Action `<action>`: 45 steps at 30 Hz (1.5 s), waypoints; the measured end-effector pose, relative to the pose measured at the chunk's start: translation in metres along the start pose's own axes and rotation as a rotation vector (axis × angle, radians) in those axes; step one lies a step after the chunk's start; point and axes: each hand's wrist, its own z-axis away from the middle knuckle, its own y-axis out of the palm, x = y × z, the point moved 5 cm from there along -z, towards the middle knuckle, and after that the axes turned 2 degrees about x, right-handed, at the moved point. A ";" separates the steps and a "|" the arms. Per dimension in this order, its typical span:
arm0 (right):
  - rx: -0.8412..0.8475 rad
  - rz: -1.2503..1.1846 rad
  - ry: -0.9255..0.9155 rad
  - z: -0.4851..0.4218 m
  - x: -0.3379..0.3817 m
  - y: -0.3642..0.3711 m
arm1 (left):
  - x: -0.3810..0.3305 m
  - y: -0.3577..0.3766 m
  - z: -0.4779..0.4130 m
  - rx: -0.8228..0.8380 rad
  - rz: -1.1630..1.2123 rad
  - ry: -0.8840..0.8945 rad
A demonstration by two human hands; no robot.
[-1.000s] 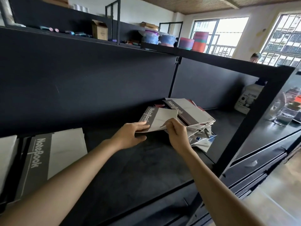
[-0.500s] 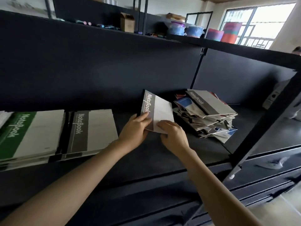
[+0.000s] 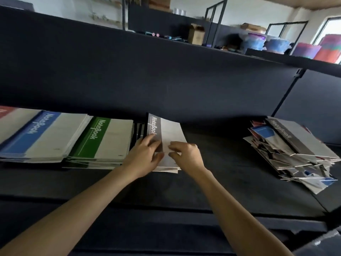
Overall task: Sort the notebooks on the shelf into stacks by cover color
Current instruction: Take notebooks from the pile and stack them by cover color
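Pinching grey notebook (image 3: 167,131) with left hand (image 3: 145,156): fingers spread over the grey band, thumb curled in at the near edge. Right hand (image 3: 187,156) just beside it on the white part of the cover, fingers bent, tips down on the paper. Thumb over or under the cover: cannot tell, so no call on that grip. Hands close together, apparently not touching.

Notebook over the grey stack (image 3: 166,169), only a thin edge of pale pages showing below the hands. Flat or tilted: cannot tell. Stack about mid-way along the dark shelf (image 3: 221,163), close to the back panel.

Just left of it, green stack (image 3: 103,139), neat, "NoteBook" along the band. Beside that, further left, blue stack (image 3: 36,133), same lettering. At the far left edge, a strip of red notebook (image 3: 5,111), mostly cut off by the frame.

Well apart to the right, mixed pile (image 3: 295,150): loose and skewed, grey cover on top, blue and red corners poking out underneath.

Above, upper shelf (image 3: 166,48) with a cardboard box (image 3: 196,35) and blurred blue tubs (image 3: 276,44). Other coloured items at the right end, too blurred to name.
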 end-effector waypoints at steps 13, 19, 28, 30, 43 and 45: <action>0.299 0.225 0.146 0.000 0.004 0.027 | 0.014 0.015 -0.001 0.175 -0.250 -0.003; 0.199 0.177 0.119 0.009 0.005 0.031 | 0.007 0.017 -0.008 0.154 -0.250 0.036; -0.067 0.029 0.231 0.023 -0.034 -0.017 | -0.049 0.035 -0.032 0.151 -0.175 0.162; -0.107 0.047 0.250 0.028 -0.054 -0.035 | -0.067 0.042 -0.041 0.153 -0.146 0.181; -0.472 0.240 0.447 0.073 -0.177 -0.174 | -0.227 0.084 -0.093 0.243 0.153 0.210; -0.568 0.242 0.547 0.086 -0.197 -0.191 | -0.246 0.096 -0.099 0.272 0.244 0.201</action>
